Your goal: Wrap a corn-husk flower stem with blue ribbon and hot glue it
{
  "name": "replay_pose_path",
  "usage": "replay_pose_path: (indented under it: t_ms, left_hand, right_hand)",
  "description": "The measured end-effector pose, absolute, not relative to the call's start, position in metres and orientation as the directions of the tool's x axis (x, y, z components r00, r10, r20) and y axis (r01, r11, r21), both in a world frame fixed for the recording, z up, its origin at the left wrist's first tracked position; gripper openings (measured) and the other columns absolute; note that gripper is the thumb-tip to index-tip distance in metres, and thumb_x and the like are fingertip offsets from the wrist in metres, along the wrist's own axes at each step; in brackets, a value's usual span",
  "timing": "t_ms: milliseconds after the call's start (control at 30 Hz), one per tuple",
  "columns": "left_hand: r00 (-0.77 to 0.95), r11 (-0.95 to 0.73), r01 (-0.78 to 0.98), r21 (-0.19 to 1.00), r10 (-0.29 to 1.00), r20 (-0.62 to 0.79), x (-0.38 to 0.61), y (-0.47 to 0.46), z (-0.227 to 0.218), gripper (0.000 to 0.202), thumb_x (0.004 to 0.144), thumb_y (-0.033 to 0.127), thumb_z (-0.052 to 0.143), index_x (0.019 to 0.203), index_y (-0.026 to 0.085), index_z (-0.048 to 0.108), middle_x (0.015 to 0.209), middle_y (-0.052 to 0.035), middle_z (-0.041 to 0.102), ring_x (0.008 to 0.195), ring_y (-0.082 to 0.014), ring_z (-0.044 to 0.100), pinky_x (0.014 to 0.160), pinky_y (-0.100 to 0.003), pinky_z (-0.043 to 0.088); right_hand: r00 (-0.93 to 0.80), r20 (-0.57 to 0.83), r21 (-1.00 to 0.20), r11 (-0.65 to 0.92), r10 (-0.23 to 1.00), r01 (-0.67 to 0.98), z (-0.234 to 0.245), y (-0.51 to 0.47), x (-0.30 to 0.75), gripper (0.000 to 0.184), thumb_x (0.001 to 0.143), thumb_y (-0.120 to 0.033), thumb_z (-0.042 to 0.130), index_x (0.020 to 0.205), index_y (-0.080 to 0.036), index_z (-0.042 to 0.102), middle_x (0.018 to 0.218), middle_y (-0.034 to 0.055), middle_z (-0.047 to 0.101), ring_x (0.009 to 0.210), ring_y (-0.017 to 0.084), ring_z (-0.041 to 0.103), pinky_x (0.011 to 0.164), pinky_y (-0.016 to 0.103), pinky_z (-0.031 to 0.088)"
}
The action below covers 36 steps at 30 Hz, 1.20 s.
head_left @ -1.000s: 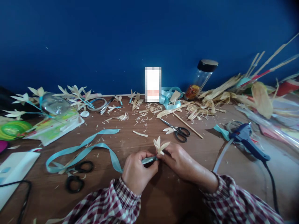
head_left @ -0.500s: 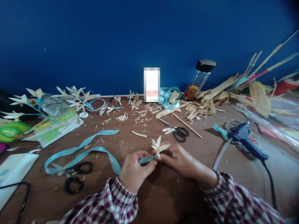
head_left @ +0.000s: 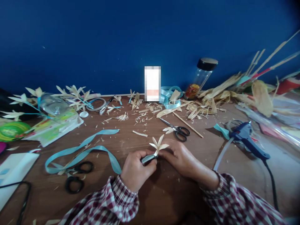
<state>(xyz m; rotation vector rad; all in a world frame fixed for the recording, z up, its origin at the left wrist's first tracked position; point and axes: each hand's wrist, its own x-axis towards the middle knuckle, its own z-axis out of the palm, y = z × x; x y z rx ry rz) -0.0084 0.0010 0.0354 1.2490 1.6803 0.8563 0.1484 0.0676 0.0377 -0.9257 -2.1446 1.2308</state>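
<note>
A pale dried-husk flower [head_left: 159, 146] with narrow pointed petals stands between my two hands. My left hand [head_left: 138, 168] is closed on a light blue ribbon [head_left: 147, 158], which lies against the flower's base between thumb and forefinger. Close beside it, my right hand [head_left: 181, 157] pinches at the flower's base; the fingertips are partly hidden behind the petals. A longer stretch of blue ribbon [head_left: 106, 149] curls on the table and runs up to my left hand. Whether the two stretches are one piece is hidden by the hand.
Black-handled scissors [head_left: 181, 133] lie beyond my hands, and another pair of scissors [head_left: 74, 184] is at left. A blue glue gun [head_left: 249, 140] rests at right. Behind are husk scraps [head_left: 199, 111], a tilted jar [head_left: 199, 79] and finished flowers [head_left: 76, 93]. The wall [head_left: 105, 40] is blue.
The flower has shifted slightly left and leans differently. The ribbon piece at its base is turned at a new angle, and the right fingers have moved a little around the base.
</note>
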Motion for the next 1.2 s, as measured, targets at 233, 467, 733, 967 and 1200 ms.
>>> replay_pose_path:
  t_ms: [233, 467, 733, 967, 1200]
  left_hand:
    - [-0.086, 0.300, 0.313, 0.901, 0.954, -0.288, -0.012, 0.003, 0.038, 0.022, 0.072, 0.030, 0.055, 0.072, 0.015, 0.070, 0.062, -0.0022, 0.066, 0.062, -0.0159, 0.057, 0.059, -0.024, 0.043]
    - [-0.118, 0.314, 0.365, 0.876, 0.949, -0.291, -0.014, 0.004, 0.040, 0.025, 0.075, 0.036, 0.055, 0.069, 0.017, 0.071, 0.060, -0.0013, 0.065, 0.061, -0.0165, 0.055, 0.058, -0.025, 0.041]
    - [-0.131, 0.338, 0.359, 0.870, 0.941, -0.311, -0.014, 0.002, 0.037, 0.025, 0.075, 0.034, 0.055, 0.073, 0.015, 0.071, 0.061, -0.0033, 0.067, 0.062, -0.0177, 0.058, 0.058, -0.025, 0.043]
    - [-0.210, 0.253, 0.420, 0.872, 0.961, -0.178, -0.006, -0.001, 0.032, 0.017, 0.070, 0.026, 0.057, 0.068, 0.015, 0.070, 0.056, -0.0016, 0.066, 0.055, -0.0158, 0.058, 0.054, -0.023, 0.043]
    - [-0.252, 0.213, 0.451, 0.866, 0.962, -0.105, -0.002, -0.002, 0.026, 0.014, 0.069, 0.026, 0.060, 0.065, 0.016, 0.068, 0.056, -0.0003, 0.066, 0.054, -0.0150, 0.059, 0.053, -0.022, 0.042]
  right_hand:
    - [-0.609, -0.053, -0.920, 0.199, 0.791, 0.338, 0.034, 0.068, 0.150, 0.011, 0.084, -0.019, 0.056, 0.075, -0.015, 0.063, 0.068, 0.0012, 0.062, 0.064, 0.015, 0.056, 0.058, 0.025, 0.041]
    - [-0.642, -0.096, -0.947, 0.130, 0.761, 0.295, 0.032, 0.068, 0.153, 0.016, 0.085, -0.021, 0.056, 0.071, -0.015, 0.061, 0.064, -0.0012, 0.058, 0.061, 0.012, 0.052, 0.056, 0.022, 0.040]
    - [-0.667, -0.015, -0.905, 0.273, 0.745, 0.325, 0.037, 0.070, 0.152, 0.016, 0.085, -0.018, 0.055, 0.072, -0.015, 0.062, 0.069, 0.0014, 0.062, 0.065, 0.014, 0.055, 0.059, 0.025, 0.041]
    - [-0.656, 0.055, -0.852, 0.378, 0.752, 0.363, 0.040, 0.067, 0.150, 0.012, 0.085, -0.012, 0.056, 0.075, -0.016, 0.061, 0.076, 0.0032, 0.062, 0.074, 0.017, 0.057, 0.066, 0.028, 0.041]
    - [-0.640, 0.093, -0.813, 0.429, 0.763, 0.393, 0.037, 0.063, 0.146, 0.013, 0.087, -0.013, 0.054, 0.077, -0.017, 0.059, 0.077, 0.0028, 0.060, 0.076, 0.017, 0.055, 0.068, 0.028, 0.040]
